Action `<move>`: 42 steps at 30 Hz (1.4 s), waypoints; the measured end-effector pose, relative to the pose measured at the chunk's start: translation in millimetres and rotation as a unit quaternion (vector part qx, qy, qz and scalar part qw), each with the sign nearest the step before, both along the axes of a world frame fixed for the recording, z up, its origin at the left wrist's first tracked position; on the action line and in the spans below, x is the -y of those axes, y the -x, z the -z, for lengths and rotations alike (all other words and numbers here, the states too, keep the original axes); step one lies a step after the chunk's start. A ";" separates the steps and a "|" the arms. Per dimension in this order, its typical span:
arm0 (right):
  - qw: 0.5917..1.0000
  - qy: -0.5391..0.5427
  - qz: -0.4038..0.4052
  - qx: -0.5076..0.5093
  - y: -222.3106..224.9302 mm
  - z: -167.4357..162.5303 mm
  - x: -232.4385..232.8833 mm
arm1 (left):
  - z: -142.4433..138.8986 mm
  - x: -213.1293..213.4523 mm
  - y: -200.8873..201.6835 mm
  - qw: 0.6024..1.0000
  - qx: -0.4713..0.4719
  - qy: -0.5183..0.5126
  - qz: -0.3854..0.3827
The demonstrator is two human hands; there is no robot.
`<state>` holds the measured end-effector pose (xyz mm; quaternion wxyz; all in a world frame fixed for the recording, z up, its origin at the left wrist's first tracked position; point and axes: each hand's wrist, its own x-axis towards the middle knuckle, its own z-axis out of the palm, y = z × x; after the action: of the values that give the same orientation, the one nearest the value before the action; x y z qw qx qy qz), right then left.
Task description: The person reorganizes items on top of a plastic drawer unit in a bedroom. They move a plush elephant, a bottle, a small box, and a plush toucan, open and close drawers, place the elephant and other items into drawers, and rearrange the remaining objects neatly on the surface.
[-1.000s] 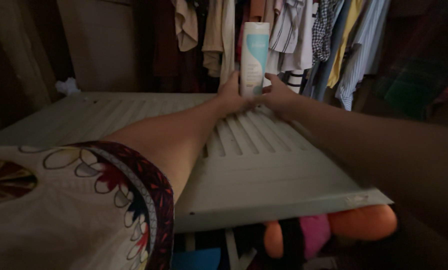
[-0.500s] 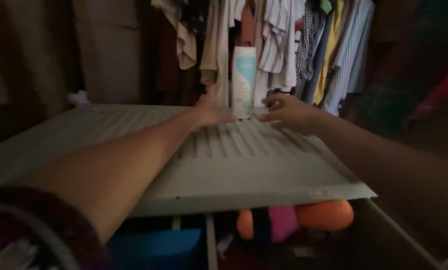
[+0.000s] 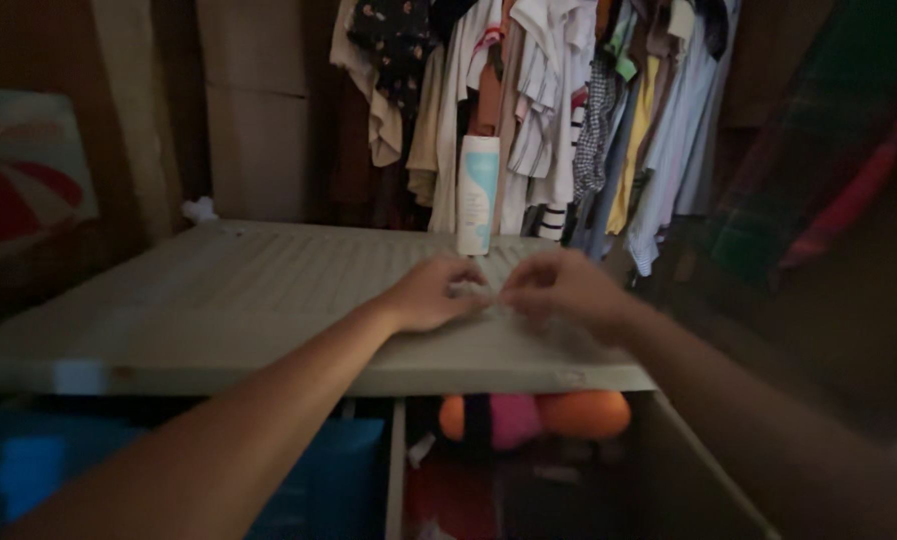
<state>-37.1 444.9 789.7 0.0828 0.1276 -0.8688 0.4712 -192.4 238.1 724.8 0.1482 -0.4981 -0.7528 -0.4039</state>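
White-and-teal bottle (image 3: 478, 195) stands upright at the far edge of the ribbed grey lid (image 3: 219, 300), free of both hands and just in front of the hanging clothes (image 3: 569, 110), so the flat top carries it alone. Nearer the camera, left hand (image 3: 431, 293) and right hand (image 3: 561, 290) rest on the lid with curled fingertips nearly meeting; whether they pinch anything is too blurred to tell. Below the lid's front edge sit an orange-and-pink soft toy (image 3: 534, 415) and a blue bin (image 3: 299, 470).
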 end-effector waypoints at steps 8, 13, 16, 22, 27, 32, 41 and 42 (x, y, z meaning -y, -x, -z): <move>0.997 0.043 -0.053 -0.022 -58.0 16.1 14.4 | -13.9 6.0 -31.6 0.999 -0.020 0.025 -0.008; 0.986 -0.093 -0.135 -0.031 -89.2 27.5 46.1 | -11.8 8.5 -38.6 0.998 -0.049 0.023 -0.017; 0.965 -0.161 -0.165 -0.126 -106.8 43.7 67.2 | -13.0 4.3 -37.8 0.998 -0.058 0.030 -0.027; 0.832 -0.385 -0.122 -0.380 -117.1 64.2 92.8 | -11.3 3.8 -35.7 0.998 -0.055 0.025 -0.028; 0.812 -0.436 -0.068 -0.381 -113.2 72.3 101.0 | -11.8 4.3 -38.2 0.996 -0.078 0.012 -0.039; 0.831 -0.384 -0.067 -0.397 -108.4 77.7 102.4 | -17.5 5.7 -46.4 0.991 -0.130 0.014 -0.043; 0.931 -0.211 -0.102 -0.279 -110.6 73.6 79.4 | -25.5 2.9 -109.3 0.972 -0.232 -0.031 0.021; 0.936 -0.183 -0.094 -0.286 -112.3 71.5 74.5 | -23.2 5.3 -121.0 0.969 -0.244 -0.036 0.035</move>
<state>75.2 370.4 718.2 0.2586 0.3507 -0.8637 0.2532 -71.4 232.8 748.0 0.3308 -0.6016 -0.6613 -0.3021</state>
